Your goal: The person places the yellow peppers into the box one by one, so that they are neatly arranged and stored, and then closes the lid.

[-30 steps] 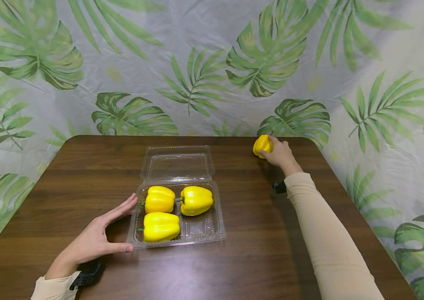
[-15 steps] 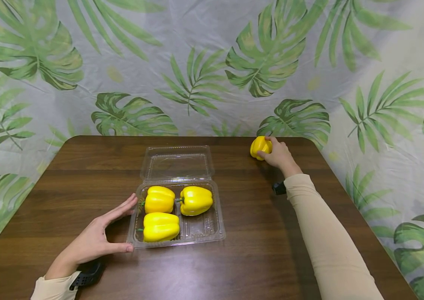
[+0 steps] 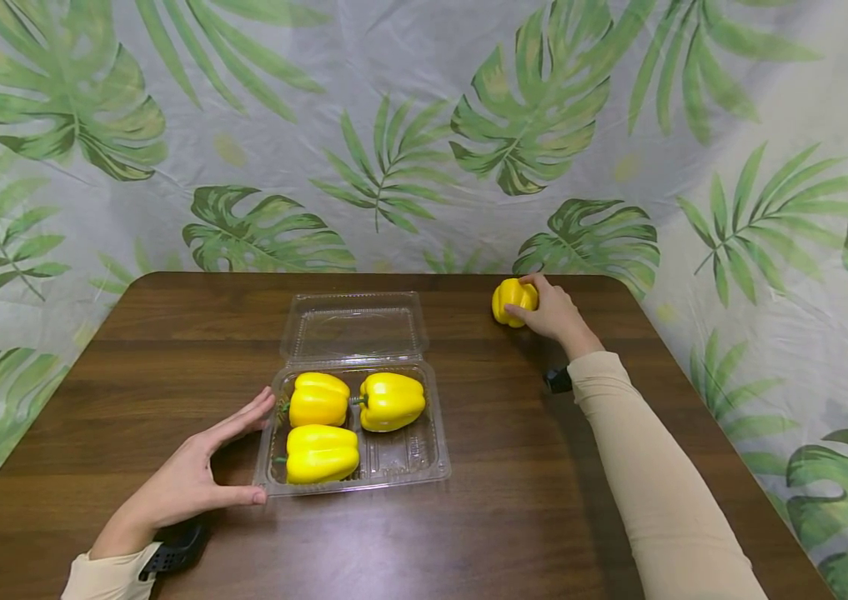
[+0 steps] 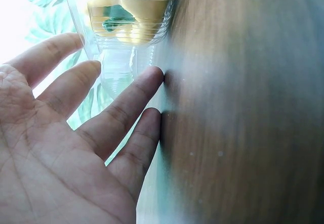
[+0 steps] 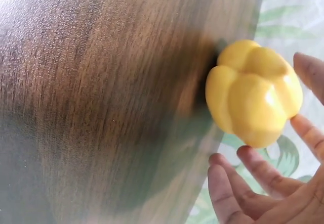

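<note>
In the head view, my right hand (image 3: 554, 315) holds a yellow bell pepper (image 3: 512, 302) near the table's back right, thumb and fingers at its sides. From the right wrist, the lobed bottom of this bell pepper (image 5: 255, 97) faces the camera; whether it touches the table I cannot tell. A clear plastic clamshell container (image 3: 408, 467) lies with its lid (image 3: 356, 329) folded back. Inside are three yellow bell peppers: back left (image 3: 320, 400), back right (image 3: 392, 402) and front left (image 3: 322, 454). My left hand (image 3: 187, 483) is spread at the container's left side, its fingertips at the rim.
The brown wooden table (image 3: 499, 500) has rounded back corners. Behind it hangs a leaf-printed cloth (image 3: 408, 150). The container's front right part shows its bare ribbed bottom. A dark band sits on each wrist.
My right hand and its yellow bell pepper have shifted a little left and nearer to me. The left hand, container and the three peppers inside have stayed put.
</note>
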A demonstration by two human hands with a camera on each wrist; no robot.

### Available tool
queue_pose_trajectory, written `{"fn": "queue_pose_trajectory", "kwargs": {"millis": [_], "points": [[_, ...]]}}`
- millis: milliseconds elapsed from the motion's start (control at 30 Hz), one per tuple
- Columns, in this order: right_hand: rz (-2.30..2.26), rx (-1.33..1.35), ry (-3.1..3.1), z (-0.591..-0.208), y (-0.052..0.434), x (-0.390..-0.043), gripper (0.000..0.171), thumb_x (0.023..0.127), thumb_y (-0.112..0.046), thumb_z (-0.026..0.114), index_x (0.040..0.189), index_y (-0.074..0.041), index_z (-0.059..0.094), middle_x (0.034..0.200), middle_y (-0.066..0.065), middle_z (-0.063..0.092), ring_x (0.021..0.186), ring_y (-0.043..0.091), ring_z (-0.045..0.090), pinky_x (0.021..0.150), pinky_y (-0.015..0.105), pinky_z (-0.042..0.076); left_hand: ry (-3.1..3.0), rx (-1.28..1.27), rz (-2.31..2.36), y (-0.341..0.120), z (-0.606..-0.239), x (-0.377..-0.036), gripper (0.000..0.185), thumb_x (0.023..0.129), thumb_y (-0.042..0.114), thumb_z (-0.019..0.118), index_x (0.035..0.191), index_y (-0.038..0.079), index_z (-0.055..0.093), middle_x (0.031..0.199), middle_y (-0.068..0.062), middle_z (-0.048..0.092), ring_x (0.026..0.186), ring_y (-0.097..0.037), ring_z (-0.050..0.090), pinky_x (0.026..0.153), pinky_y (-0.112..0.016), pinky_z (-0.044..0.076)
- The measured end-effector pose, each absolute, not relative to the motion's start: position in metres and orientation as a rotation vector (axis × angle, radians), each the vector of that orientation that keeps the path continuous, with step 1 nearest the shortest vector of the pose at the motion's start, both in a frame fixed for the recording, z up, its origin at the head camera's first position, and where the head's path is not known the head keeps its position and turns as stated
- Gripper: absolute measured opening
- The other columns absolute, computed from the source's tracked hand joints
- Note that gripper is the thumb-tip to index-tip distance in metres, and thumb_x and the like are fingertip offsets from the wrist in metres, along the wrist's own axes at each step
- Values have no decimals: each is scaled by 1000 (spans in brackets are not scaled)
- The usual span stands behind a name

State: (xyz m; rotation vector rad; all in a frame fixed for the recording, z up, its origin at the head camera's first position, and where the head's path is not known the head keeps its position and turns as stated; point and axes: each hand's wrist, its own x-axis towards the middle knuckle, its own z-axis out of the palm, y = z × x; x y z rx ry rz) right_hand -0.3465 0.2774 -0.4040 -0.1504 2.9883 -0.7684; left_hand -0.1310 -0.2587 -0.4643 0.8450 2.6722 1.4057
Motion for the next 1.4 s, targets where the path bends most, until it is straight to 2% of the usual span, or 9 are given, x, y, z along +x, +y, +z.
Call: {"fn": "queue_pose_trajectory", "kwargs": {"millis": [367, 467, 667, 833, 1100, 1400], "points": [[-795, -280, 2950, -406, 274, -346, 64, 107, -49, 63, 155, -12, 43, 149, 32, 55, 140, 49, 53, 113, 64, 47, 2675, 834, 1424, -259, -466, -131, 109, 75, 17, 99, 167, 19, 41, 178, -9, 32, 135, 10, 56, 112, 0, 19], [-819, -288, 2935, -406, 273, -345, 68, 106, -49, 63, 157, -10, 40, 150, 32, 54, 140, 48, 53, 113, 63, 47, 2675, 832, 1424, -259, -466, -131, 109, 75, 17, 99, 167, 20, 41, 178, -8, 31, 135, 10, 56, 112, 0, 19], [-918, -132, 2910, -408, 267, -342, 93, 104, -56, 63, 167, 0, 23, 159, 34, 47, 144, 48, 51, 118, 61, 44, 2675, 827, 1424, -259, -466, -131, 109, 76, 17, 99, 167, 20, 40, 178, -8, 31, 135, 10, 55, 112, 0, 19], [-1006, 53, 2864, -415, 261, -341, 103, 100, -62, 64, 168, 2, 20, 163, 33, 42, 145, 46, 49, 120, 58, 43, 2677, 832, 1419, -259, -466, -132, 109, 76, 18, 99, 168, 20, 40, 178, -8, 31, 135, 10, 56, 112, 0, 20], [-1093, 159, 2853, -423, 253, -341, 108, 97, -59, 70, 168, 3, 19, 163, 33, 41, 142, 46, 50, 119, 58, 45, 2674, 850, 1405, -259, -464, -132, 108, 77, 18, 98, 168, 19, 40, 178, -7, 31, 135, 10, 55, 111, 0, 19], [-1105, 189, 2880, -427, 253, -341, 103, 98, -56, 71, 167, 3, 23, 164, 32, 41, 144, 47, 50, 119, 57, 45, 2671, 848, 1404, -260, -465, -132, 109, 77, 18, 98, 168, 19, 39, 178, -6, 30, 136, 10, 55, 111, 0, 19]]}}
